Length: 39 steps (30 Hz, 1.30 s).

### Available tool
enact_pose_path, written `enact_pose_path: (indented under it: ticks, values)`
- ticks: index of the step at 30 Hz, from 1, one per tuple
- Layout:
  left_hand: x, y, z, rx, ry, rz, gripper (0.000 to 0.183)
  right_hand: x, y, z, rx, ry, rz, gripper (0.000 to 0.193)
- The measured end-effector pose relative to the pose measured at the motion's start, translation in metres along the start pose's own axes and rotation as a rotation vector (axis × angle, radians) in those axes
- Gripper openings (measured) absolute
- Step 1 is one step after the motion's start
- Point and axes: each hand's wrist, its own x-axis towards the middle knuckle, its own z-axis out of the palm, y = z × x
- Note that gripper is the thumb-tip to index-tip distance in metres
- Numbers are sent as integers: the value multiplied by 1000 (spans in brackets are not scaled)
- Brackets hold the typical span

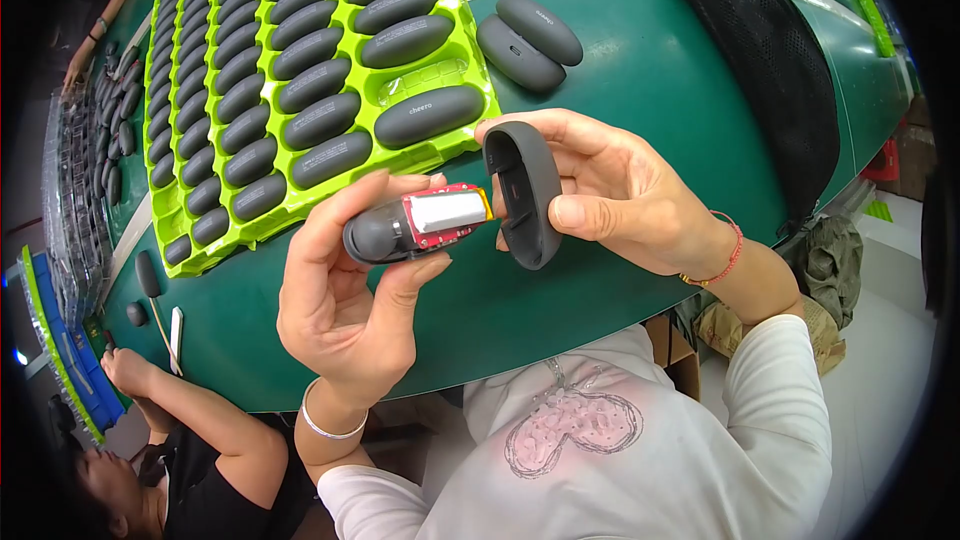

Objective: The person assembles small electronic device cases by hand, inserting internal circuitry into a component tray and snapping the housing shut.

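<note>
Between the fingers and thumb of my left hand [350, 285] is a dark inner assembly [445, 218], with a red circuit board and a silver battery cell on it. My right hand [630, 195] grips a hollow dark grey shell half [540, 190] by its edge, with the open side turned toward the assembly. The two parts are held close together above the green table. Whether a wire joins them I cannot tell. Beyond my hands lies a bright green tray [465, 0], holding rows of dark grey oval cases.
Two dark grey oval cases [530, 45] rest on the green table [640, 70] right of the tray. A black mesh bag [765, 90] lies farther right. At the left are a white stick [177, 340], small dark parts and another person's hand [128, 372]. A second person's arm shows at the far left.
</note>
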Motion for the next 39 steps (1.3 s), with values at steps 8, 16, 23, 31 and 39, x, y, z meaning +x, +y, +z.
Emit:
enact_pose_path:
  ticks: [8,16,23,31,39]
  values:
    - [-3,0,-1,-294,76,-219,54,0,0,-1,-58,30,-28,54]
    - [0,1,0,-425,91,-345,60,0,0,0,-64,34,-35,54]
    - [2,4,-4,-506,-3,-469,59,0,1,-1,-82,35,-25,54]
    - [3,3,0,-402,-23,-471,61,1,2,-1,-73,23,-40,51]
    - [6,4,-1,-608,-64,-666,55,4,10,-9,-584,-1,-497,39]
